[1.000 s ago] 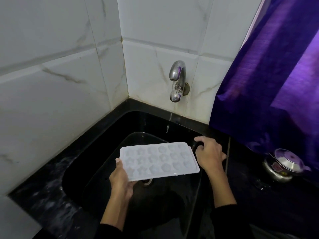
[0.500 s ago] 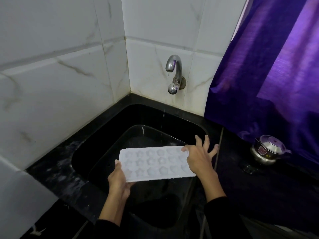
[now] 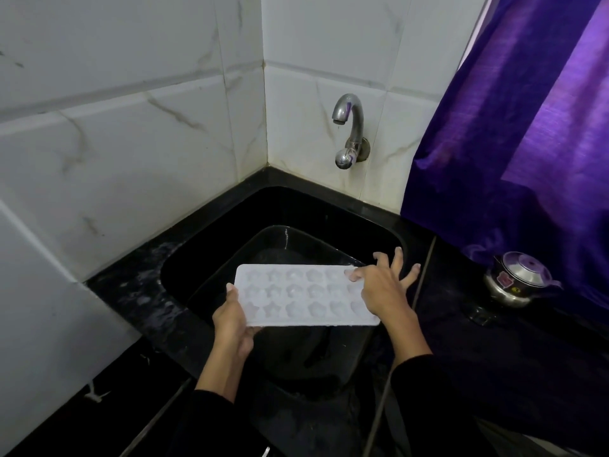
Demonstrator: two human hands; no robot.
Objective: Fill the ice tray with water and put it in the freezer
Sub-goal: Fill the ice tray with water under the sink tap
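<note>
A white ice tray (image 3: 296, 295) with star and flower shaped cells is held level over the black sink (image 3: 184, 258). My left hand (image 3: 230, 321) grips its left end, thumb on top and fingers underneath. My right hand (image 3: 382, 288) lies over the tray's right end with its fingers spread and straight, a fingertip touching the top. The steel tap (image 3: 349, 127) on the tiled wall behind shows no stream, only a drop at its spout. Whether the cells hold water is hard to tell.
A black tub (image 3: 286, 239) sits inside the sink. A small steel pot with a lid (image 3: 517, 278) stands on the dark counter at the right, below a purple curtain (image 3: 527, 127). White marble tiles close off the left and back.
Water dripping from the tap has stopped. My right hand left the sink's far edge, opened its fingers and came onto the tray's right end. The tray has drawn slightly back from the tap.
</note>
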